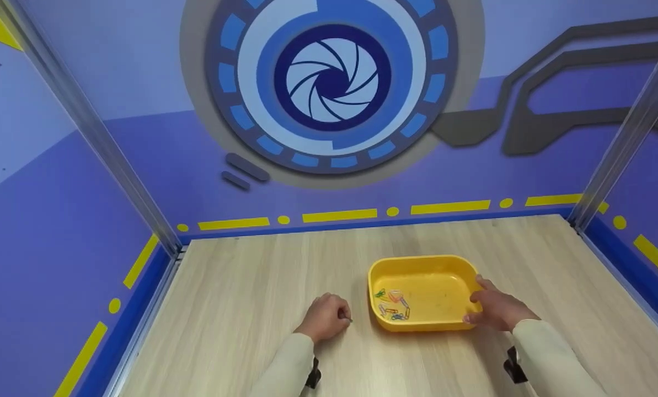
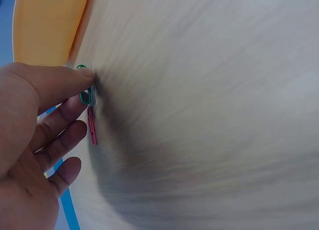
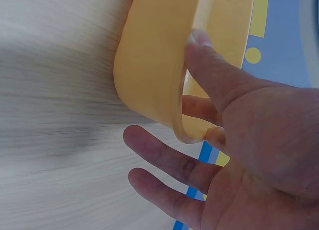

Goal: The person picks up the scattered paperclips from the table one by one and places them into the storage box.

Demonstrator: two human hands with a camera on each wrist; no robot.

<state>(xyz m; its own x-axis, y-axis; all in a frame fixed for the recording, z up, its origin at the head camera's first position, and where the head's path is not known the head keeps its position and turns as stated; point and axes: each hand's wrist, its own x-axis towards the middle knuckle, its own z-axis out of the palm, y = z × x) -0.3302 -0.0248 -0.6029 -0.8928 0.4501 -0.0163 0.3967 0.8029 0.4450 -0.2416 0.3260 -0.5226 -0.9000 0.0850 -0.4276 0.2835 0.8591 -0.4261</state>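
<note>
My left hand (image 1: 324,317) pinches a green paper clip (image 2: 85,97) between thumb and fingertip, low over the table to the left of the yellow plastic tray (image 1: 444,263). A pink paper clip (image 2: 92,126) hangs in line just below the green one in the left wrist view. On the tray's right end, my right hand (image 1: 499,309) grips the rim, with its thumb on the near edge. One or two of its fingers reach inside the wall and the others stay outside. Several coloured paper clips (image 1: 406,312), some apparently joined in a chain, lie in the tray's left part.
The tray stands on a light wood-grain table (image 1: 240,309). Blue and purple printed panels (image 1: 141,160) wall in the back and both sides, with metal posts (image 1: 94,129) at the corners. Black straps (image 1: 515,366) sit at both wrists.
</note>
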